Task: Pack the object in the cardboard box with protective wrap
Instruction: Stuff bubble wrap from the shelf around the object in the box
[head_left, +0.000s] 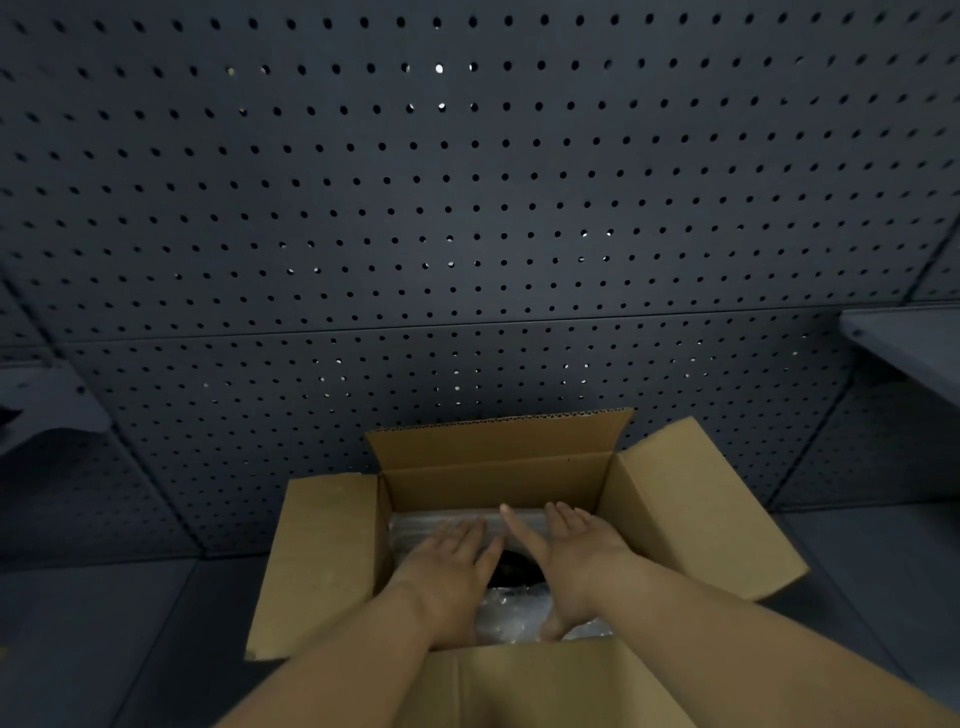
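Observation:
An open cardboard box (691, 499) stands on the dark table with all its flaps spread outward. Clear bubble wrap (511, 610) lines the inside, and a dark object (514, 569) shows between my hands, mostly hidden. My left hand (452, 561) lies flat, palm down, on the wrap at the left of the box. My right hand (571, 551) is inside at the right, palm turned inward, fingers straight and apart, its heel touching the wrap. Neither hand grips anything.
A dark pegboard wall (467, 208) rises right behind the box. A grey shelf (909, 343) juts out at the right and another ledge (47, 400) at the left. The near flap (545, 686) lies under my forearms.

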